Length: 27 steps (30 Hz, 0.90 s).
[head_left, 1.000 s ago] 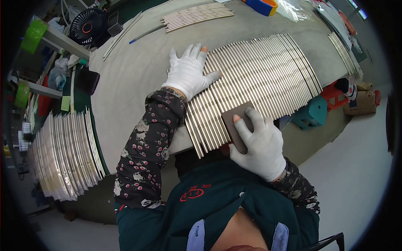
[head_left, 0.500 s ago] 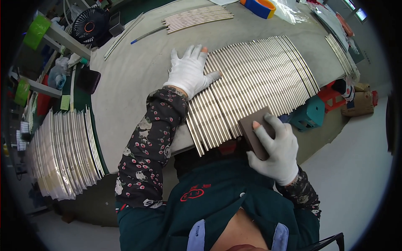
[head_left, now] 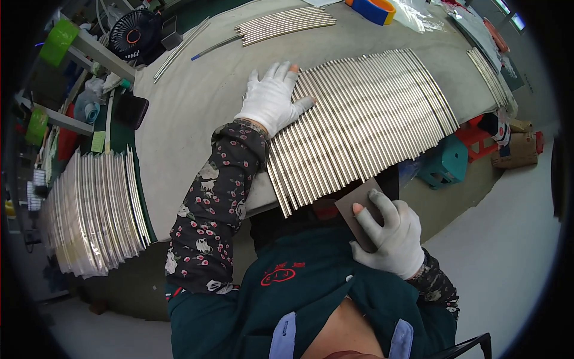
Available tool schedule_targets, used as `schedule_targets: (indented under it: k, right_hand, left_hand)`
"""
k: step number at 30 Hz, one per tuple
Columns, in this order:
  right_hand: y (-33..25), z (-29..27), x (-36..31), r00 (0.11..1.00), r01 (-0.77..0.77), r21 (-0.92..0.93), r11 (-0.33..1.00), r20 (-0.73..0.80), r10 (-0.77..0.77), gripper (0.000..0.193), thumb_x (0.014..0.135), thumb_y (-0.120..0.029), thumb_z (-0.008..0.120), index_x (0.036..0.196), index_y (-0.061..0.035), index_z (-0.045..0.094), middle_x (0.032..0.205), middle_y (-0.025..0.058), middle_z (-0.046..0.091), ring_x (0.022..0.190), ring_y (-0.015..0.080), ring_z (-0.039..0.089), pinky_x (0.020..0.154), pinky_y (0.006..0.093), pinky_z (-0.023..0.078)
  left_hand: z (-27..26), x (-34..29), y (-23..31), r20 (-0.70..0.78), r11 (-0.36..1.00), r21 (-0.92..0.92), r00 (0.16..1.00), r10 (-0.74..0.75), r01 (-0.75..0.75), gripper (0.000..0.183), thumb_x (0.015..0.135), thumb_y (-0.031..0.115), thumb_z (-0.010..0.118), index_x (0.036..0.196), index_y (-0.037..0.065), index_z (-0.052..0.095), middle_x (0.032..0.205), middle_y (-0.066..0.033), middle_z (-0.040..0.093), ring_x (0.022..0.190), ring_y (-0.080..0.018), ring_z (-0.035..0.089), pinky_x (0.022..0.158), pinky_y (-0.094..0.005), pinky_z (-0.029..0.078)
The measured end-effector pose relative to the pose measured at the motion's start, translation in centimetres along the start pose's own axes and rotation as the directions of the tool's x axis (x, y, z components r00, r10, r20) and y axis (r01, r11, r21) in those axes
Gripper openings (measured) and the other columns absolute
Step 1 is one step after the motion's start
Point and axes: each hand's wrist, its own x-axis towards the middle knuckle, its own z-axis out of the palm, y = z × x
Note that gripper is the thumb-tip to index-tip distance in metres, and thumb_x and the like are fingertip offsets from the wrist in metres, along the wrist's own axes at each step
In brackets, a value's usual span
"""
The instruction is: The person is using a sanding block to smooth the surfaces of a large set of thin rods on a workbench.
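A broad row of shiny metal rods [head_left: 365,119] lies side by side on the grey-covered table. My left hand [head_left: 270,99], in a white glove with some bare fingertips, rests spread over the left side of the row, thumb on the rods. In my right hand [head_left: 391,236], also gloved, I grip a flat brown-grey block [head_left: 359,206], which looks like a sanding block. It is tilted at the near ends of the rods, by the table's front edge. Whether it touches them I cannot tell.
A smaller bundle of rods [head_left: 287,27] and a blue pen [head_left: 215,46] lie at the back. Wrapped rods [head_left: 95,209] are stacked at the left, below a black fan [head_left: 135,36] and a phone [head_left: 131,110]. A teal stool [head_left: 445,161] stands at the right.
My right hand has drawn the block toward me, off the top of the rods to their near ends. My left hand stays in about the same place on the row.
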Motion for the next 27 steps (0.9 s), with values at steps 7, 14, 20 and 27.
schedule_targets:
  k: [7,14,20,27]
  right_hand:
    - [0.1,0.5,0.1,0.996,0.082,0.035,0.996,0.016,-0.083,0.066,0.055,-0.034,0.077,0.115,-0.0136,0.061,0.12,0.01,0.048,0.074,0.0214,0.047,0.058,0.0325,0.043]
    - [0.0,0.4,2.2,0.996,0.038,0.083,0.996,-0.081,-0.031,0.067,0.054,-0.032,0.076,0.116,-0.0127,0.06,0.119,0.0108,0.048,0.074,0.0225,0.048,0.058,0.0342,0.044]
    - [-0.3,0.6,1.4,0.994,-0.018,0.062,0.998,-0.104,0.024,0.066,0.054,-0.031,0.076,0.115,-0.0114,0.06,0.118,0.0142,0.049,0.073,0.0241,0.05,0.058,0.0346,0.045]
    - [-0.8,0.9,1.9,0.997,-0.041,0.034,0.999,-0.065,0.043,0.065,0.055,-0.032,0.076,0.114,-0.0104,0.06,0.117,0.0149,0.05,0.072,0.0243,0.051,0.057,0.0348,0.045]
  left_hand:
    - [0.3,-0.4,-0.5,-0.031,1.0,-0.019,0.999,0.024,-0.024,0.075,0.088,0.057,0.047,0.14,0.003,0.038,0.146,-0.0129,0.036,0.138,-0.0253,0.03,0.111,-0.051,0.022]
    - [0.1,-0.8,-0.9,-0.021,1.0,-0.009,1.0,-0.005,0.004,0.075,0.088,0.056,0.047,0.14,0.004,0.038,0.146,-0.0126,0.036,0.138,-0.025,0.03,0.111,-0.0506,0.023]
    - [-0.1,-0.4,0.3,-0.008,1.0,0.004,1.0,-0.026,0.026,0.074,0.089,0.057,0.046,0.14,0.004,0.038,0.146,-0.0125,0.036,0.138,-0.0244,0.029,0.111,-0.0511,0.022]
    - [0.2,-0.3,0.0,-0.005,1.0,-0.01,1.0,-0.019,0.019,0.076,0.088,0.057,0.046,0.141,0.004,0.036,0.147,-0.0132,0.035,0.138,-0.0244,0.028,0.112,-0.0506,0.021]
